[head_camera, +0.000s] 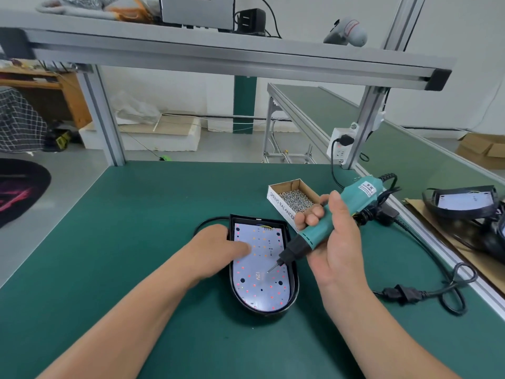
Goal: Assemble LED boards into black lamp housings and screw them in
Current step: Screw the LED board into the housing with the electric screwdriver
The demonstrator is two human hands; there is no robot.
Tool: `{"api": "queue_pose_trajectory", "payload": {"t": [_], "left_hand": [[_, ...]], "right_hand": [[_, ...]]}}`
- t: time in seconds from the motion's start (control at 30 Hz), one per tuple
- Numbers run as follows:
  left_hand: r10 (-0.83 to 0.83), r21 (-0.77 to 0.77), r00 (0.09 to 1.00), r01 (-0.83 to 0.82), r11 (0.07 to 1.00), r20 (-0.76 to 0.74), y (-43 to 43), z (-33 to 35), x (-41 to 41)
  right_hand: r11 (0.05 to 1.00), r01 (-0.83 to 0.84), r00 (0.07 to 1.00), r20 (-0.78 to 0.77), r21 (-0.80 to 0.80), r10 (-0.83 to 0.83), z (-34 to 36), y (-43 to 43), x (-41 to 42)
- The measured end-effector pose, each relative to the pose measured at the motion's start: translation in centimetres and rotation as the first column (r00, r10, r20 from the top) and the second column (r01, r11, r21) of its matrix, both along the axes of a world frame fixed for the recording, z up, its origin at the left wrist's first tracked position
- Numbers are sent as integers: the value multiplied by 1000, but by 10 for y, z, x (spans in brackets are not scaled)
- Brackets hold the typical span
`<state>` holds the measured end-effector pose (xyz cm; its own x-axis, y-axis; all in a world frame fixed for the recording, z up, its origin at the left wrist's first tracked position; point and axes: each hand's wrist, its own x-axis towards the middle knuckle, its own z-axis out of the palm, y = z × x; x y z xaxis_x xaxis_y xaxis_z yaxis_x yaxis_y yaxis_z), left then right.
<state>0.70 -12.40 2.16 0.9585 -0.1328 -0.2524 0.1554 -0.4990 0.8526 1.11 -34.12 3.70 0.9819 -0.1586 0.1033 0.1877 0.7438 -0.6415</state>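
A black lamp housing (294,285) lies on the green bench with a white LED board (259,285) seated inside it. My left hand (218,248) rests on the housing's left rim, its thumb pressing flat on the board. My right hand (332,236) grips a teal electric screwdriver (328,222), tilted down to the left. The bit tip touches the board near its middle. A small cardboard box of screws (293,199) stands just behind the housing.
The screwdriver's black cable and a loose plug (401,292) trail across the bench to the right. More black housings with boards (461,203) sit on cardboard at the right edge. A power strip (340,143) hangs on the frame post. An aluminium shelf runs overhead.
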Motion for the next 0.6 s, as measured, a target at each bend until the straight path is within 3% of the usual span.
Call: {"api": "queue_pose_trajectory", "payload": {"t": [0.6], "left_hand": [[10, 15, 999, -10, 1000, -34, 1, 1, 0]], "right_hand": [[986, -37, 998, 43, -162, 45, 2, 9, -10]]}}
